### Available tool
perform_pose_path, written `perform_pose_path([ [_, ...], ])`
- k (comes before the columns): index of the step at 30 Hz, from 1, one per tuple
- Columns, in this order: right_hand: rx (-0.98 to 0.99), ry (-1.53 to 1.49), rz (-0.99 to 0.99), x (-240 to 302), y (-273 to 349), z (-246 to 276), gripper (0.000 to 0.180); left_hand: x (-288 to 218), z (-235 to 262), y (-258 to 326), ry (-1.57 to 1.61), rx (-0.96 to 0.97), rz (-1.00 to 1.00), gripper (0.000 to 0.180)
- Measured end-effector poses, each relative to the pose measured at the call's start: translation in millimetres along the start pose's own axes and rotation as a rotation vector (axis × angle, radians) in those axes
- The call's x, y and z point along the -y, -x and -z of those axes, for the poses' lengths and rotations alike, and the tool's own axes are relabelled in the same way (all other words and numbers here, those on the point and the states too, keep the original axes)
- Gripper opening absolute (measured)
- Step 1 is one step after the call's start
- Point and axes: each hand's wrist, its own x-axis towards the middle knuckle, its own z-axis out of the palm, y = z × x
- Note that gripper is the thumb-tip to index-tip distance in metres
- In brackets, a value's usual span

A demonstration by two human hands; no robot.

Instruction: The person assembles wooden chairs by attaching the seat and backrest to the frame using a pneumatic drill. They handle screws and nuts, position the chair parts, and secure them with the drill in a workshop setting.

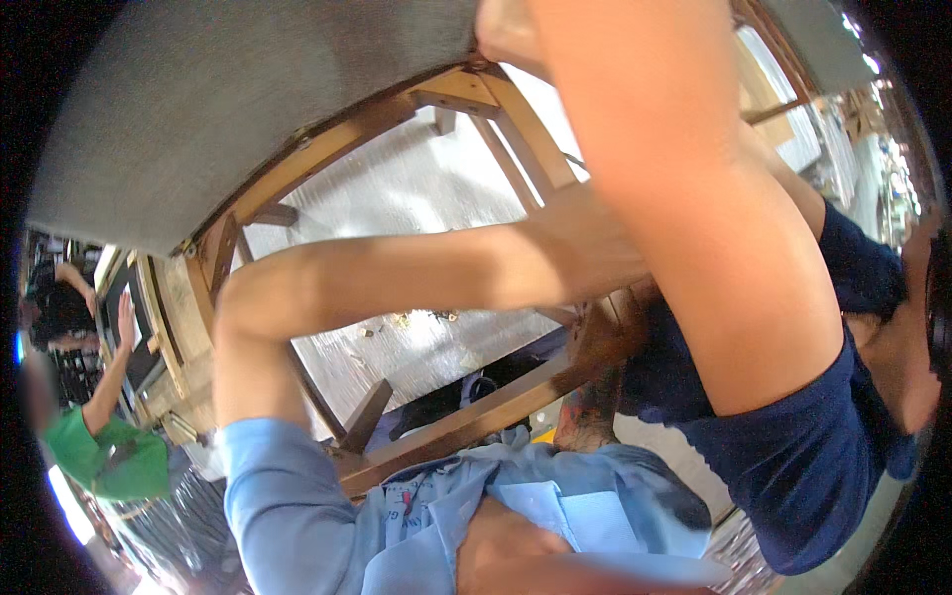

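Observation:
My left arm reaches rightward across an upturned brown wooden furniture frame, elbow bent at the left. Its hand disappears behind the large bare arm of a co-worker in dark navy, so its fingers and any grip are hidden. My right hand does not show. At the top, a co-worker's hand is by the frame's corner, next to a big grey panel; what it grips is unclear. Wooden corner blocks and short legs join the frame's rails.
Through the frame shows a shiny film-covered surface with small brass-coloured hardware on it. The navy co-worker crowds the right. Another person in green stands at far left beside wooden boards.

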Motion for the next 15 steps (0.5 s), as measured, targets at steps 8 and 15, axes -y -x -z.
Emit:
perform_pose_path([
  [8,0.078,0.01,-0.029,-13,17,-11,0.06,1,-123,-96,0.196,-0.588,0.26,0.039],
  [15,0.187,0.033,-0.021,-25,28,-15,0.06,-6,-96,-68,0.363,-0.379,0.199,0.033],
])
